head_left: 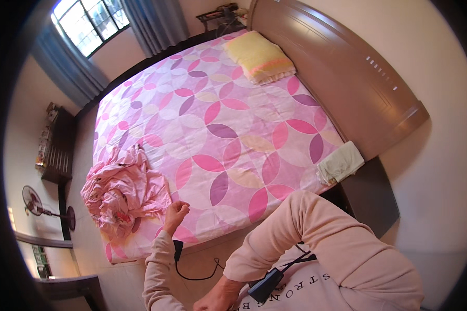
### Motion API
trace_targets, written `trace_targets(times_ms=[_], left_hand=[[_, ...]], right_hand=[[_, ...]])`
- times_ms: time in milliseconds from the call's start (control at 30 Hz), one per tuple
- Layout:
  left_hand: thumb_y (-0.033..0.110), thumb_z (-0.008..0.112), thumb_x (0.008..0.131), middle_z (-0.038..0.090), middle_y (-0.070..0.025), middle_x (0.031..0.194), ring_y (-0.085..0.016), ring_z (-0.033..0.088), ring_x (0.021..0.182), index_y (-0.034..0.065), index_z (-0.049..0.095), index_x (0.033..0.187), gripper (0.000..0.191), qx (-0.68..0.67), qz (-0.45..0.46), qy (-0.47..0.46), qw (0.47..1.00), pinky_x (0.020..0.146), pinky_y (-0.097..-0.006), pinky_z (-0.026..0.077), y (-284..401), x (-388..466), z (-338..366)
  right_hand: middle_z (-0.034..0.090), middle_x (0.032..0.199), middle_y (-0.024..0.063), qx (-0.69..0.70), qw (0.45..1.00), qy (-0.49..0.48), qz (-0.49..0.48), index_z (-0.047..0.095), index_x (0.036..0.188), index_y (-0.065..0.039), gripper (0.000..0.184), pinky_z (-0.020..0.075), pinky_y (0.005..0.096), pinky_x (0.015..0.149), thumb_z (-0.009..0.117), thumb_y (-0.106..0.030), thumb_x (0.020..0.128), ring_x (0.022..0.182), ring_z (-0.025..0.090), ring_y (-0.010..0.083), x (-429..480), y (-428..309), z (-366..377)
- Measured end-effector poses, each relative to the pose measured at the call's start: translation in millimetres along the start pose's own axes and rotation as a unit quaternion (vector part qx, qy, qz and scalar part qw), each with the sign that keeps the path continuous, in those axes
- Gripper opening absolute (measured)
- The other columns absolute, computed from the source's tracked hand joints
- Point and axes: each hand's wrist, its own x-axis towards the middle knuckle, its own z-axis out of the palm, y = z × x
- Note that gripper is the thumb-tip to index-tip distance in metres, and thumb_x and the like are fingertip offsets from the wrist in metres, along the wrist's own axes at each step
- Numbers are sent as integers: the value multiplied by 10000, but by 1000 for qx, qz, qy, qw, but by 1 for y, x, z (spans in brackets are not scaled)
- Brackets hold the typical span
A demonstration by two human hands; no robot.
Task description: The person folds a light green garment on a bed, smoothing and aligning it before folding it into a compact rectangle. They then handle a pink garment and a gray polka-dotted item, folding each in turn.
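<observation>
My left hand [177, 213] is over the near left part of the bed, just right of a crumpled pink cloth [134, 186]. Its fingers are curled, and no object shows in them. Low in the picture, my right hand [220, 294] is bent in front of my body, close to my left sleeve; its fingers are partly cut off by the lower edge, so its grip is hidden. The bed has a patterned pink sheet [202, 144]. A black box [266, 285] is at my right wrist, and a black device [178, 250] with a cable is beside my left forearm.
A folded yellow blanket or towel [260, 58] lies by the brown headboard [334, 66]. Folded pale cloth [340, 161] rests at the bed's right corner, beside a dark bedside cabinet [375, 194]. Left of the bed stand a fan [33, 200] and a dark cabinet [58, 147].
</observation>
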Motion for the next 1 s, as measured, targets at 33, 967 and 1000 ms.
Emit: trace_targets(times_ms=[33,967,1000], left_hand=[[163,596,908,704,-73,799,-122,671,742,-42,680,994,237,-29,-17,6,999,689,-249,526,1,-5,-4],[107,611,890,681,-37,817,-95,624,750,1,689,990,165,-40,-16,135,990,691,-261,511,-12,-146,-34],[90,609,890,685,-33,832,-96,615,752,-1,692,984,154,-4,-11,153,988,684,-269,509,-27,-158,-39]], right_hand=[[687,755,58,7,1000,-7,3,675,969,-19,202,510,309,603,660,-180,848,642,626,175,-2,-4,3],[613,704,211,-282,954,-100,5,608,799,-18,132,469,505,632,630,-148,792,710,599,426,33,-74,63],[610,709,199,-334,935,-110,40,591,816,-31,112,464,512,627,623,-138,800,701,601,424,46,-64,43]])
